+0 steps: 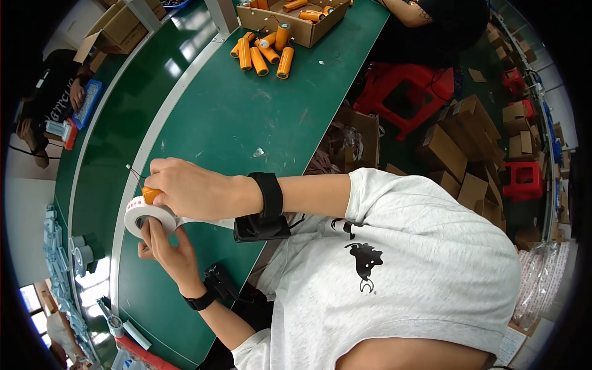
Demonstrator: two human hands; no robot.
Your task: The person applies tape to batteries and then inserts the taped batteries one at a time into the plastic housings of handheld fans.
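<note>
My right hand [194, 188] is closed around an orange cylindrical battery [150, 195], mostly hidden by the fingers. Thin wires [134, 175] with a small white connector stick out from its far end. Just below it, my left hand [169, 253] grips a roll of white label tape [131, 216], with fingers at its core. The roll stands on edge beside the battery, and I cannot tell whether they touch. A pale strip [209, 222] runs from the roll beneath my right wrist. Both wrists wear black straps with small dark devices.
Several loose orange batteries [265, 54] lie beside a cardboard box [300, 31] of more on the green table [228, 117]. A co-worker's arm [410, 11] is beyond a red stool [404, 92]. Across the table another person handles a blue tray [89, 102]. Cardboard cartons [459, 145] crowd the floor.
</note>
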